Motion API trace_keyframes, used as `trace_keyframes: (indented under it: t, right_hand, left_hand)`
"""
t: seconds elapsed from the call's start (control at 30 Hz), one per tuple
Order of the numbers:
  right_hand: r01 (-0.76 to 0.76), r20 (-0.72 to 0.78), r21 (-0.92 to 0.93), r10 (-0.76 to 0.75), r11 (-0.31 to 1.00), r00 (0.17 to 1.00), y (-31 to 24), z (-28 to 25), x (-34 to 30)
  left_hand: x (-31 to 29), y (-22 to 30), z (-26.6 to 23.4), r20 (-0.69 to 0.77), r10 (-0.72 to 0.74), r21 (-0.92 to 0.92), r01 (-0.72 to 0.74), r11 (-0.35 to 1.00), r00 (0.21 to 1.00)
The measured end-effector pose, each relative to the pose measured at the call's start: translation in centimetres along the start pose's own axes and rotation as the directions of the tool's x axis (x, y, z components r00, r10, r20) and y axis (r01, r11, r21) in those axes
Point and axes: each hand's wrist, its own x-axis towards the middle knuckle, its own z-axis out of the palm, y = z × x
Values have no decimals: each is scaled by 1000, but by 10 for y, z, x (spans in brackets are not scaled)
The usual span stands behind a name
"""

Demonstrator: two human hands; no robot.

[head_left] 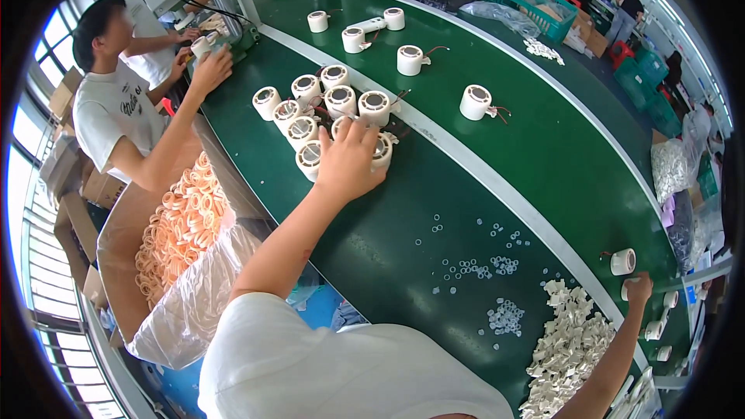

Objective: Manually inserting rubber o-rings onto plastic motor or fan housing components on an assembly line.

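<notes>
A cluster of white cylindrical motor units (301, 130) with dark ring-shaped tops and thin red and black wires stands on the green work surface (365, 256). My left hand (353, 161) reaches over the near side of this cluster, its fingers curled down around one unit; palm and fingers partly cover that unit and its neighbours. At the far right, my right arm stretches out to the belt. My right hand (640, 288) grips a white motor unit (625, 290), mostly hidden by the fingers. Just beyond it stands another motor unit (623, 261).
More motor units (475, 102) stand spaced along the curved green belt (543, 155). Small clear rings (504, 318) and a heap of white plastic parts (566, 341) lie on the right. A lined box of orange rings (124, 264) stands left, near a co-worker (116, 109) handling a unit.
</notes>
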Motion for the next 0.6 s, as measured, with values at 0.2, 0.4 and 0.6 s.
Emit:
trace_keyframes:
  t: [0.2,0.4,0.6]
  right_hand:
    - [42,-511,-95,-85,995,855,-113,-110,-45]
    - [770,-309,464,-734,438,604,-367,-166,-149]
    - [896,-206,431,-956,103,208,-520,-121,-233]
  left_hand:
    - [16,-3,-6,-153,-171,136,192,972,973]
    - [92,-25,-9,-233,-75,-245,16,969,970]
    - [206,-8,50,142,46,-251,-9,968,989]
